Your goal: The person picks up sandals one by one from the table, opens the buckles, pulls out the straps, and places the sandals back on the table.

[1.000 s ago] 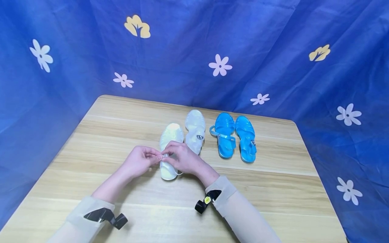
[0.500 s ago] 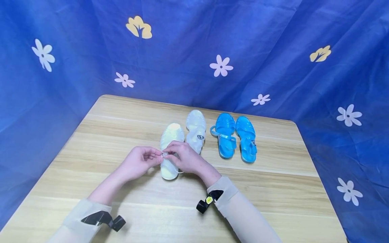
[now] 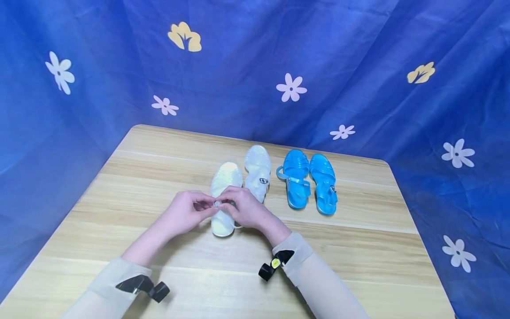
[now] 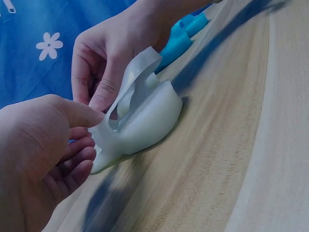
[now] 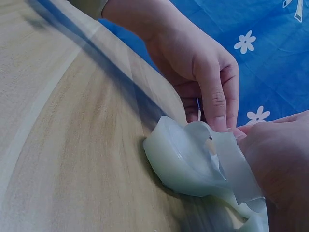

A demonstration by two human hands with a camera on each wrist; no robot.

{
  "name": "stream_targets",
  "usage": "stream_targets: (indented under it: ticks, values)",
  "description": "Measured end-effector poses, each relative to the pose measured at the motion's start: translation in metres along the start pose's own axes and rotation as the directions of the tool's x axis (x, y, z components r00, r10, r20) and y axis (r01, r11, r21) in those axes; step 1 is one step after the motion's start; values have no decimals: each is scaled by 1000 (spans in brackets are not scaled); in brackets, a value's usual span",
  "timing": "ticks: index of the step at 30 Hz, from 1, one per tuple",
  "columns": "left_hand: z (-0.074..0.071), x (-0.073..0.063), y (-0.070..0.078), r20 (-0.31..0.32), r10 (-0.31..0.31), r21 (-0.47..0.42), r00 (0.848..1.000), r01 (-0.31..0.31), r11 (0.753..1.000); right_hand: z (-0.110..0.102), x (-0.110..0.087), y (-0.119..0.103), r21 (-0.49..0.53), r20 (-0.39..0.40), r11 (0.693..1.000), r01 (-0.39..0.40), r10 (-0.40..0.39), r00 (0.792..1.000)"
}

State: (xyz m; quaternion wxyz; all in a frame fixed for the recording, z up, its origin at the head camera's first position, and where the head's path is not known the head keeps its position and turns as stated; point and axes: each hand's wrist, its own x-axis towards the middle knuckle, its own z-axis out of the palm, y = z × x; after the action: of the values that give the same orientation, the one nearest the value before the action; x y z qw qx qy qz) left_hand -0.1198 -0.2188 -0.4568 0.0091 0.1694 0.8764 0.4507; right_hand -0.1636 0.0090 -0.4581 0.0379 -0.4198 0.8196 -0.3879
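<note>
A white jelly sandal (image 3: 223, 223) lies sole down on the table, toe pointing away. My left hand (image 3: 185, 212) pinches its ankle strap from the left side, thumb and fingertips together. From the other side my right hand (image 3: 245, 207) grips the strap at the small buckle, fingertips meeting those of the left hand over the sandal. In the left wrist view the strap (image 4: 140, 70) arches up above the heel (image 4: 161, 116). The right wrist view shows the wide strap (image 5: 236, 169) running toward the right hand (image 5: 285, 154). Fingers mostly hide the buckle.
A second white sandal (image 3: 256, 161) with a dark emblem lies just right of the first. Farther right stands a pair of blue jelly sandals, one (image 3: 296, 161) beside the other (image 3: 322, 168). Blue flowered cloth (image 3: 239, 66) rises behind the wooden table (image 3: 358, 257).
The left fingertips have moved slightly right, closer to the right hand at the buckle. Both hands keep hold of the strap; the sandals stay in place.
</note>
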Motion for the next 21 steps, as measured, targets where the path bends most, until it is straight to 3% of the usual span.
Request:
stream_targets:
  ticks: [14, 21]
  values:
    - [5, -4, -15, -73, 56, 18, 996, -55, 998, 3, -2, 2, 86, -62, 995, 44, -39, 997]
    - [7, -5, -17, -88, 57, 18, 994, -56, 998, 5, -5, 6, 185, -112, 983, 7, 14, 994]
